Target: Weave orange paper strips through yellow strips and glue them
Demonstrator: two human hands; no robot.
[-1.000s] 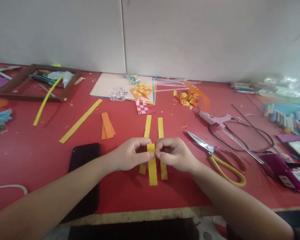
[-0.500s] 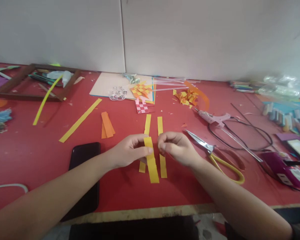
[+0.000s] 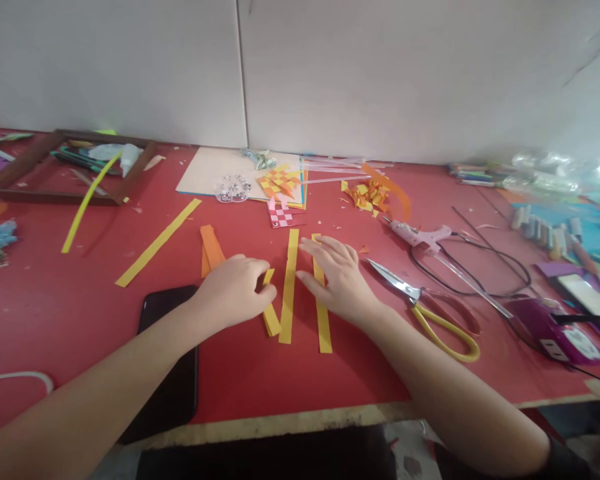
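Between the thumb and fingers of my left hand [image 3: 235,288] is a short bundle of yellow paper strips [image 3: 271,321], its lower end low over the table. My right hand [image 3: 341,277] is open, fingers spread, over the upper part of a long yellow strip [image 3: 324,330]; whether it touches the strip is unclear. Another long yellow strip [image 3: 289,293] lies between the two hands. Orange paper strips [image 3: 211,248] lie stacked behind my left hand, partly covered by it. A woven pink-and-red paper fish [image 3: 281,215] lies farther back.
Right of my right hand lie open scissors [image 3: 405,283] and a pink glue gun [image 3: 420,235] with its cord. A black phone [image 3: 173,380] is under my left forearm. Farther back are a wooden frame [image 3: 50,195], a woven orange-yellow piece [image 3: 279,181] and paper scraps [image 3: 367,195].
My left hand has moved left with the yellow strips, away from my right hand. The right hand has gone from curled fingers to spread ones, over the right-hand strip.
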